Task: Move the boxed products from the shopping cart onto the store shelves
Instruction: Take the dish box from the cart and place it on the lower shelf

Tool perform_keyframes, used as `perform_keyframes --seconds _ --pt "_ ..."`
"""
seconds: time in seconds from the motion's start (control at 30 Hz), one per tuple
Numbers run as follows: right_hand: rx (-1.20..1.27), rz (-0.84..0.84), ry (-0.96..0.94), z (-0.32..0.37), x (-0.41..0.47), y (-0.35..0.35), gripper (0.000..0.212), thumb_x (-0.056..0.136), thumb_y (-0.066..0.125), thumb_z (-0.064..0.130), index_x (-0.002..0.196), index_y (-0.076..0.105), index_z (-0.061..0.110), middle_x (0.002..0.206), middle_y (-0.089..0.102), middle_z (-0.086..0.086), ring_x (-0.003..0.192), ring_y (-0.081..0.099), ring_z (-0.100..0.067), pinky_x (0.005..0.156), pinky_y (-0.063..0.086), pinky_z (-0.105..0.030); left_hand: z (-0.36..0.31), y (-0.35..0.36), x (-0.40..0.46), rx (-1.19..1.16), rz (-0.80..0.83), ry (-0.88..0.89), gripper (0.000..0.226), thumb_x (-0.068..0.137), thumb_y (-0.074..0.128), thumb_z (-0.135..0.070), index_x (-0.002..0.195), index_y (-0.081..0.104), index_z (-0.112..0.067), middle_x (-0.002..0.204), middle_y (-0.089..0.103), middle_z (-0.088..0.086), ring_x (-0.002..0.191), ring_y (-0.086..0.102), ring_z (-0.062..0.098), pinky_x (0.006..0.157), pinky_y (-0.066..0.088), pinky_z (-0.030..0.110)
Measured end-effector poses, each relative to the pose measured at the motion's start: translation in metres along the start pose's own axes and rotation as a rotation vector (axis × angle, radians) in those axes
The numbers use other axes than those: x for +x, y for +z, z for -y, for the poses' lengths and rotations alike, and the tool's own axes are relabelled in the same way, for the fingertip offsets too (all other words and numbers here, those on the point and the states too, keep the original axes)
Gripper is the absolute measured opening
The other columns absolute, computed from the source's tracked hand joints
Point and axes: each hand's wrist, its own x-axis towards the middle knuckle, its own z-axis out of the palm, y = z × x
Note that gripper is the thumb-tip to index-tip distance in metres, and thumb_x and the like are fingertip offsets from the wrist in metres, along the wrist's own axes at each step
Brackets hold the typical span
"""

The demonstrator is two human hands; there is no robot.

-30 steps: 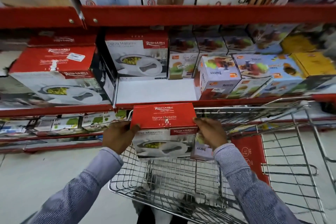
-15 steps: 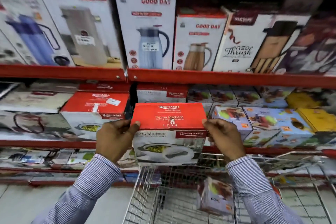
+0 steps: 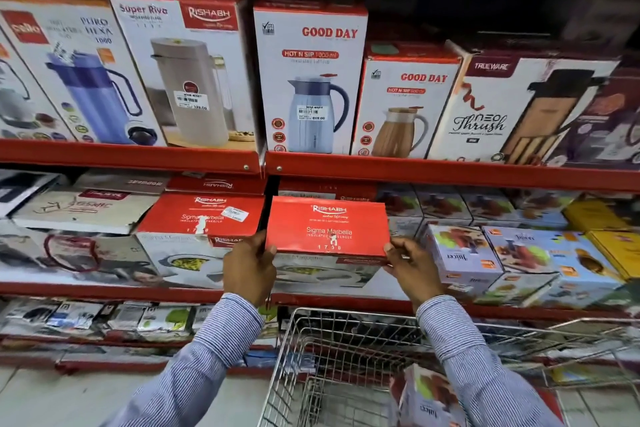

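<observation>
I had the red casserole box (image 3: 327, 226) clamped between both hands, one palm on each short end, because it was too wide for a one-hand grab and needed to stay level going into the middle shelf (image 3: 450, 174). My left hand (image 3: 250, 269) pressed the box's 9 o'clock edge, fingers curled round the corner; my right hand (image 3: 412, 265) pinched the 3 o'clock corner from below, thumb on the top rim. So the box sat straight between the two grips, red lid face up and tilted a bit toward me, front edge low. It was in the slot between the matching red box (image 3: 201, 218) at its 9 o'clock and the juicer boxes (image 3: 464, 256) at its 3 o'clock; whether its base was touching the shelf, couldn't tell. Likely reason for that slot: same product stacked beside it. The shopping cart (image 3: 346, 340) stood at 6 o'clock below my wrists, with one juicer carton (image 3: 426, 399) left in it, so the job wasn't finished.
</observation>
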Motion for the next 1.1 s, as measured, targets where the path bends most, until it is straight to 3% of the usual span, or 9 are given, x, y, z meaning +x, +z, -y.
perform_keyframes --seconds 0.2,0.37,0.57,0.67,0.73,0.8,0.87,0.97,1.1 --pt "0.024 -0.004 0.026 -0.005 0.009 0.015 0.011 0.095 0.056 0.014 0.104 0.06 0.018 0.115 0.063 -0.011 0.11 0.063 -0.032 0.094 0.056 -0.048 0.018 0.013 0.009 0.046 -0.025 -0.043 0.028 0.088 0.061 -0.005 0.115 0.068 -0.01 0.087 0.074 0.022 0.078 0.068 0.039 0.066 0.04 0.027" --pt "-0.021 -0.01 0.005 -0.003 0.015 0.016 0.011 0.094 0.059 0.02 0.103 0.063 0.024 0.096 0.066 0.01 0.102 0.067 -0.024 0.094 0.056 -0.049 0.017 0.012 0.007 0.014 -0.117 -0.07 0.028 0.088 0.066 -0.014 0.115 0.07 -0.008 0.103 0.076 0.015 0.087 0.072 0.032 0.078 0.045 0.024" --pt "-0.113 0.037 -0.034 -0.005 0.025 0.012 0.024 0.093 0.059 0.026 0.115 0.067 0.018 0.108 0.071 -0.003 0.104 0.068 -0.024 0.097 0.054 -0.05 0.015 0.008 0.003 0.123 -0.136 0.055 0.029 0.087 0.066 -0.022 0.113 0.07 -0.009 0.09 0.078 0.017 0.066 0.072 0.028 0.075 0.054 0.031" --pt "-0.13 0.144 -0.04 -0.001 0.018 0.007 0.039 0.095 0.056 0.027 0.134 0.055 0.022 0.121 0.066 -0.001 0.113 0.063 -0.021 0.104 0.049 -0.049 0.017 0.012 -0.003 0.182 -0.063 0.082 0.046 0.085 0.067 -0.03 0.126 0.06 -0.011 0.115 0.069 0.016 0.083 0.071 0.03 0.084 0.058 0.04" --pt "-0.122 0.213 -0.033 -0.001 0.012 0.004 0.048 0.097 0.054 0.024 0.144 0.043 0.024 0.133 0.06 -0.001 0.12 0.059 -0.021 0.107 0.046 -0.046 0.019 0.018 -0.01 0.262 -0.015 0.083 0.058 0.084 0.064 -0.04 0.134 0.049 -0.015 0.13 0.054 0.012 0.095 0.067 0.032 0.081 0.058 0.043" --pt "-0.143 0.251 -0.051 -0.003 0.005 0.001 0.056 0.097 0.054 0.024 0.149 0.035 0.025 0.148 0.048 -0.001 0.131 0.052 -0.021 0.107 0.043 -0.037 0.019 0.023 -0.018 0.348 -0.006 0.103 0.066 0.083 0.062 -0.046 0.139 0.041 -0.017 0.136 0.045 0.011 0.107 0.061 0.032 0.077 0.057 0.045" --pt "-0.199 0.267 -0.097 -0.008 -0.003 -0.003 0.062 0.096 0.055 0.027 0.152 0.028 0.025 0.156 0.036 0.004 0.14 0.042 -0.017 0.106 0.038 -0.03 0.017 0.029 -0.027 0.418 -0.006 0.151 0.072 0.083 0.06 -0.048 0.143 0.035 -0.017 0.144 0.039 0.013 0.123 0.048 0.035 0.088 0.054 0.05" --pt "-0.345 0.256 -0.209 -0.026 -0.019 -0.016 0.066 0.097 0.053 0.032 0.154 0.021 0.025 0.162 0.024 0.005 0.148 0.027 -0.015 0.118 0.032 -0.037 0.011 0.047 -0.047 0.469 0.037 0.259 0.077 0.084 0.054 -0.053 0.148 0.027 -0.019 0.159 0.023 0.016 0.142 0.027 0.039 0.111 0.031 0.057" --pt "-0.678 0.141 -0.355 -0.071 -0.041 -0.04 0.067 0.099 0.045 0.038 0.155 0.014 0.02 0.165 0.01 -0.001 0.152 0.012 -0.02 0.123 0.019 -0.041 0.002 0.083 -0.08 0.505 0.135 0.433 0.079 0.087 0.04 -0.06 0.152 0.017 -0.021 0.163 0.007 0.014 0.15 0.004 0.038 0.117 0.013 0.062"
